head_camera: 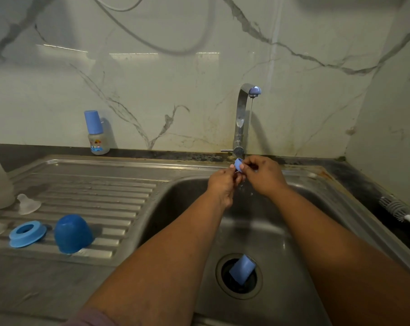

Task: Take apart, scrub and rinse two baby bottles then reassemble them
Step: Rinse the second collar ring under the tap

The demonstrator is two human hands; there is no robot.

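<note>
My one head camera looks forward and down, close over the sink, facing the marble wall behind.

White wall veined grey; blue cap, paler blue ring.

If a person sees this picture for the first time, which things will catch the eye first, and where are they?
First, the left hand and right hand together hold a small blue ring under the thin stream from the tap, above the sink. Next, a blue cap lies tilted in the drain hole. On the draining board at left stand a dark blue dome cap and a blue collar ring.
</note>
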